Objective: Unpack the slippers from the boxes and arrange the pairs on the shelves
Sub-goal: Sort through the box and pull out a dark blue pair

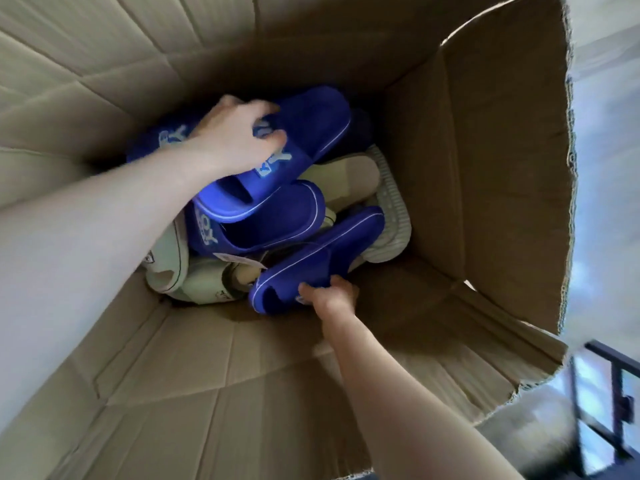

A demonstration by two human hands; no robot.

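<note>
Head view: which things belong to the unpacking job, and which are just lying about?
Job: cardboard box; blue slippers, one gripped by the left hand, another by the right hand; pale slippers underneath.
Lying about: dark metal frame outside the box, purpose unclear.

The box walls (467, 161) close in all round; the slipper pile (270, 233) fills the bottom, leaving a bare strip along its right

The box (485, 168) is recorded as plain tan cardboard. The blue slippers (311, 126) are recorded as deep royal blue, edged with a thin pale line and marked with light blue lettering. The pale slippers (346, 171) are recorded as cream-green, one sole (394, 216) ribbed. The frame (616, 375) is noted as black.
</note>
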